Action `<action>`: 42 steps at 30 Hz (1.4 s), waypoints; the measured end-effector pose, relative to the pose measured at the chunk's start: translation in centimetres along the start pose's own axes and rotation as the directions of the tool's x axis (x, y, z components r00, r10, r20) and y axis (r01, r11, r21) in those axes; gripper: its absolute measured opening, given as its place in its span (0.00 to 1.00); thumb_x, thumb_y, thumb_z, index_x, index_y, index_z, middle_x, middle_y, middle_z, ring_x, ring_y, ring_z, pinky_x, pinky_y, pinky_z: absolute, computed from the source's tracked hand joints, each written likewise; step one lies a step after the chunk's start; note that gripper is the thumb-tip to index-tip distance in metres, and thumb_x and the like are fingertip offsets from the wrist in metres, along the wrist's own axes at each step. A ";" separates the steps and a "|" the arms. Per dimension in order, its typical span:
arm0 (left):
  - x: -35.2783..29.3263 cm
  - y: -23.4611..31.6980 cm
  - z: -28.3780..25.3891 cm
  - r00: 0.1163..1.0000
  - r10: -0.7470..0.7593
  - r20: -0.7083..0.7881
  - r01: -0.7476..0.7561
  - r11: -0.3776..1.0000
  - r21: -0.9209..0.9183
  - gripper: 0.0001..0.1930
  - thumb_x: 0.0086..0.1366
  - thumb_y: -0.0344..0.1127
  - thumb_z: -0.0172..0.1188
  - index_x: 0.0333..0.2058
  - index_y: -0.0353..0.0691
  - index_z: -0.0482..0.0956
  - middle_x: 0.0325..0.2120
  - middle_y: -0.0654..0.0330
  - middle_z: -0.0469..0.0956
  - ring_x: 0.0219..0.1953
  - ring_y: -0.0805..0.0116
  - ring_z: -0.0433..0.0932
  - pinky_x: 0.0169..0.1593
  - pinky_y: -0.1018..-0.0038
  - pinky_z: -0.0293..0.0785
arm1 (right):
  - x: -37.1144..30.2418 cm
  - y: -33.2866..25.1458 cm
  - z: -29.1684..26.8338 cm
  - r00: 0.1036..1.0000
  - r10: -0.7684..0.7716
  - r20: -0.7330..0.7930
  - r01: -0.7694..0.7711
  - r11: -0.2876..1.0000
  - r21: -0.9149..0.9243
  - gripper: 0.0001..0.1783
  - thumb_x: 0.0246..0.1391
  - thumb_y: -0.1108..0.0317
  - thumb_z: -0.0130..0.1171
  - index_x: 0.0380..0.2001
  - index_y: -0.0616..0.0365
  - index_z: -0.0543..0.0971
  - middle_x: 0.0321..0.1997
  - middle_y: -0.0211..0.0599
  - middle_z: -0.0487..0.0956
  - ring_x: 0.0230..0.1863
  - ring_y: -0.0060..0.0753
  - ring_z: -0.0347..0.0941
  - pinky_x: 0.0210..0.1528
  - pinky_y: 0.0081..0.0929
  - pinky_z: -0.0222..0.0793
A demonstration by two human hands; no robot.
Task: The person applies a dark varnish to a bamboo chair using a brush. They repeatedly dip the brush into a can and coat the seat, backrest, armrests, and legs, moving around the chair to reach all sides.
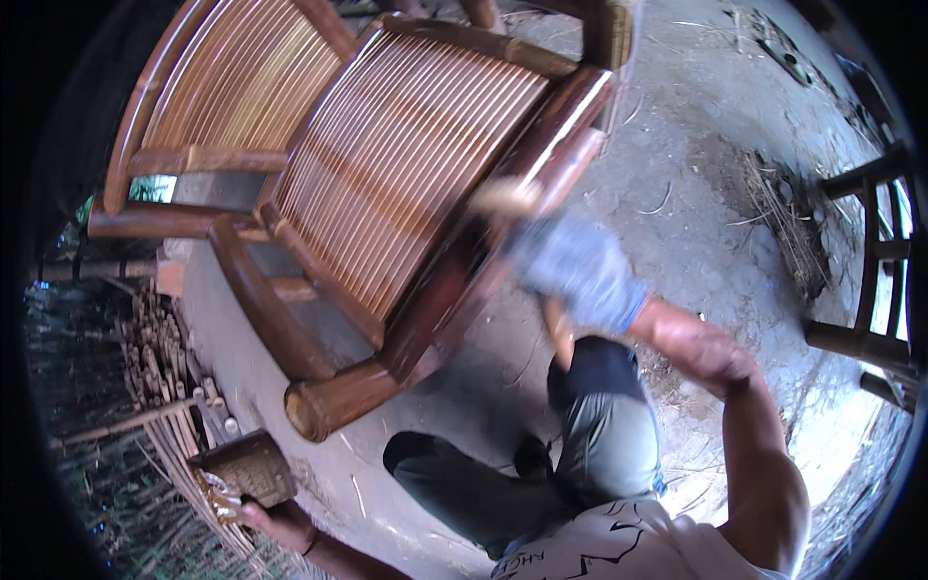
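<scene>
A glossy brown bamboo chair (416, 145) with a slatted seat lies tilted in front of me. My right hand (575, 266), in a grey glove, is closed round a brush. The brush's pale, blurred head (507, 197) is at the chair's thick dark bamboo rail (541, 159), and its wooden handle sticks out below the glove. Motion smears the hand, so single fingers do not show. At the lower left my bare left hand (275, 524) grips the edge of a rectangular brown container (253, 466), which has shiny amber wet stuff along one side.
A pile of cut bamboo poles (159, 362) lies on the left, beyond the container. Another dark bamboo frame (875, 261) stands at the right edge. Dry fibres and scraps (788, 222) lie on the grey ground (677, 174). My bent knees are close below the chair.
</scene>
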State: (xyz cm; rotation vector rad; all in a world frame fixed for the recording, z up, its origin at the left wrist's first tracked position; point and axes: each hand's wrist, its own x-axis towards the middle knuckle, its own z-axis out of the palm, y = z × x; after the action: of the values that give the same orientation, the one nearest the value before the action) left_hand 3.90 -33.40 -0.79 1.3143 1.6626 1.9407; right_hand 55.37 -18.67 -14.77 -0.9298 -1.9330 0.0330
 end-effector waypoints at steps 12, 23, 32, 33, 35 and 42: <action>4.3 -1.9 2.4 0.981 -0.192 0.024 0.192 0.956 -0.223 0.38 0.67 0.54 0.60 0.68 0.38 0.59 0.66 0.56 0.64 0.65 0.58 0.64 0.69 0.60 0.56 | -1.8 17.0 -3.9 0.260 0.900 -0.349 -0.053 0.374 0.926 0.14 0.59 0.69 0.59 0.48 0.60 0.77 0.42 0.42 0.81 0.38 0.36 0.82 0.38 0.35 0.86; 1.4 -2.8 -2.6 0.985 -0.174 -0.003 0.172 0.973 -0.156 0.39 0.65 0.56 0.62 0.67 0.42 0.61 0.65 0.58 0.66 0.65 0.59 0.65 0.69 0.59 0.58 | -6.0 9.0 12.4 0.238 0.921 0.308 0.658 -0.386 0.647 0.17 0.62 0.63 0.51 0.47 0.65 0.75 0.44 0.47 0.81 0.41 0.41 0.81 0.46 0.34 0.82; -4.6 -0.9 -9.0 0.975 -0.201 -0.098 0.192 0.977 -0.089 0.38 0.66 0.52 0.63 0.67 0.40 0.61 0.65 0.60 0.65 0.64 0.63 0.65 0.68 0.59 0.59 | -7.5 -9.5 21.0 0.339 0.531 0.777 0.271 -0.846 0.459 0.18 0.61 0.56 0.54 0.47 0.58 0.75 0.39 0.39 0.80 0.36 0.37 0.80 0.36 0.28 0.84; -5.7 -0.1 -8.8 0.968 -0.203 -0.149 0.194 0.978 -0.077 0.38 0.66 0.52 0.63 0.68 0.40 0.61 0.65 0.60 0.65 0.65 0.63 0.64 0.68 0.60 0.58 | -7.0 -10.8 20.8 0.274 0.530 0.802 0.227 -0.846 0.482 0.18 0.61 0.56 0.54 0.47 0.57 0.75 0.40 0.39 0.80 0.37 0.37 0.80 0.36 0.29 0.85; -6.6 0.5 -10.8 0.966 -0.206 -0.156 0.197 0.978 -0.072 0.38 0.66 0.52 0.63 0.68 0.40 0.61 0.66 0.60 0.65 0.65 0.63 0.64 0.68 0.60 0.58 | -6.5 -12.9 21.2 0.213 0.553 0.806 0.176 -0.833 0.525 0.16 0.61 0.58 0.57 0.49 0.54 0.75 0.44 0.37 0.80 0.41 0.38 0.81 0.38 0.33 0.86; -8.8 1.9 -13.8 0.956 -0.210 -0.204 0.213 0.977 -0.006 0.39 0.64 0.52 0.65 0.67 0.38 0.61 0.64 0.56 0.66 0.63 0.59 0.66 0.67 0.56 0.61 | -5.5 -12.0 22.8 0.351 0.737 0.578 0.120 -0.647 0.753 0.15 0.63 0.63 0.56 0.52 0.52 0.73 0.48 0.36 0.79 0.48 0.37 0.79 0.48 0.42 0.83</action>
State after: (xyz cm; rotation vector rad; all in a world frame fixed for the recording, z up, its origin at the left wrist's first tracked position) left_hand -1.05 -49.07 -2.16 0.9229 1.8315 1.9898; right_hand 32.18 -22.75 -26.61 -0.3426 0.1969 1.6682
